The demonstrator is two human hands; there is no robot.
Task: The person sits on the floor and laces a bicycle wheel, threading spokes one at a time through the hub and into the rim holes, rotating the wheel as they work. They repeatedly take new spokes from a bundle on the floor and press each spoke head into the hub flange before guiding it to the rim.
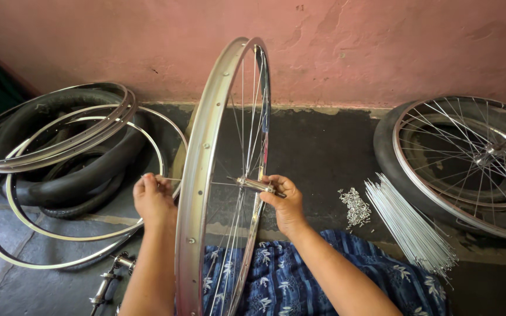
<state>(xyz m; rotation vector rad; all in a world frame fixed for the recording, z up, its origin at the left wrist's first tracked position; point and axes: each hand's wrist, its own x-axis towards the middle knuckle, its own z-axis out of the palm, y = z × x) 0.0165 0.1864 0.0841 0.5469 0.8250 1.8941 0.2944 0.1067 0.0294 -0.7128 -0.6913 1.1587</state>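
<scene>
Blue patterned cloth (300, 281) covers the lap, and a silver wheel rim (203, 152) stands upright on it. Right hand (285, 202) is clamped on the hub (256, 185) at its centre; left hand (153, 199) pinches a spoke (168, 178) outside the rim. Only some spokes are laced. Loose spokes (408, 222) and nipples (355, 206) lie on the floor, with bare rims (60, 140) left and a spoked wheel (469, 164) right.

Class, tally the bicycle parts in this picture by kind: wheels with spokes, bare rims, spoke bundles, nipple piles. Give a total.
Wheels with spokes: 2, one upright between the left hand and right hand, one lying flat
Bare rims: about 4, stacked, so the count is uncertain
Spoke bundles: 1
Nipple piles: 1
Total: about 8
</scene>
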